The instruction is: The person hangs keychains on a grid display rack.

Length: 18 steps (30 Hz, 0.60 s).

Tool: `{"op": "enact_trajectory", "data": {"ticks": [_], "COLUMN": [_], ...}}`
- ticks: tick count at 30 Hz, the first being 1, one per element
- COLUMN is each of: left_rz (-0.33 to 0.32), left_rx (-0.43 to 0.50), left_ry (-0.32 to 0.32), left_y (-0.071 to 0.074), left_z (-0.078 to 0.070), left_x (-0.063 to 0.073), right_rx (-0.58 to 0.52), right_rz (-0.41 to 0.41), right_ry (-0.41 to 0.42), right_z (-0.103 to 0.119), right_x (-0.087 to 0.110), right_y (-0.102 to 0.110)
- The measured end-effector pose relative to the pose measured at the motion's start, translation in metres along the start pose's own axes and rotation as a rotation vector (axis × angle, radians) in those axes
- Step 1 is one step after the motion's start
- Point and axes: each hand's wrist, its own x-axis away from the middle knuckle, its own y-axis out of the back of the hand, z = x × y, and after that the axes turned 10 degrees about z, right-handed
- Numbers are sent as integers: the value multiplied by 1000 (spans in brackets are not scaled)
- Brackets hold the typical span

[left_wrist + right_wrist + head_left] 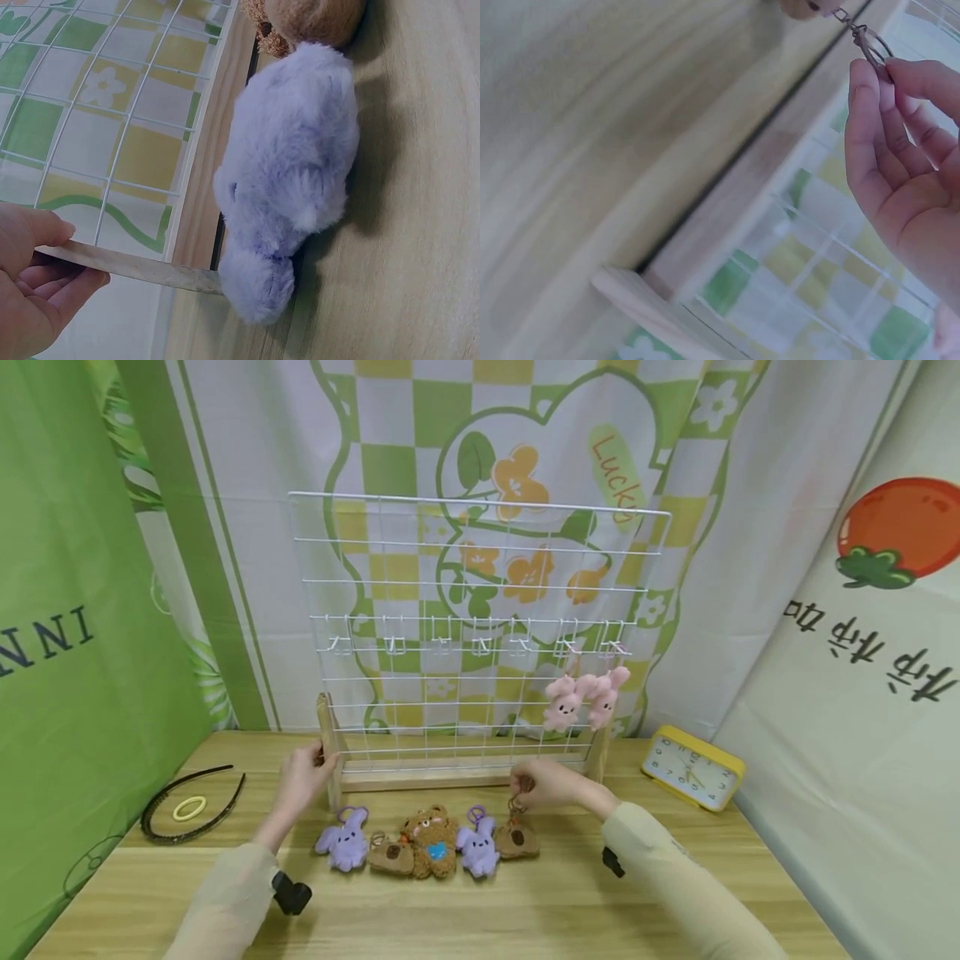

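My left hand (302, 770) grips the wooden side post (150, 268) of a white wire grid rack (480, 581), thumb on one face and fingers on the other. Between thumb and fingertips, my right hand (911, 142) pinches the metal ring of a keychain (874, 49). Its short chain leads to a brown plush (517, 841) at the right end of a row on the table. Left of it in the row lie a purple bunny plush (478, 847), a brown bear plush (432, 843), another brown plush (392, 857) and a second purple bunny (347, 842).
Two pink bunny plushes (564, 703) hang from hooks at the rack's right; several hooks (395, 645) line the same height. A yellow clock (693, 768) stands at the right. A black headband (153, 835) surrounds a yellow ring (189, 808) at the left of the table (420, 927).
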Motion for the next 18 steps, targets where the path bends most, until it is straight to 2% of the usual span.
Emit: {"op": "enact_trajectory", "data": {"ticks": [3, 10, 18], "left_rz": [2, -11, -6], "left_rx": [-1, -17, -17], "left_ry": [0, -10, -7], "left_y": [0, 2, 0], "left_z": [0, -1, -1], "left_x": [1, 2, 1], "right_rx": [13, 47, 163], "right_rz": [-34, -142, -354], "right_ry": [47, 85, 153], "right_z": [5, 18, 40], "right_x": [7, 22, 33], "right_y": [7, 24, 62]}}
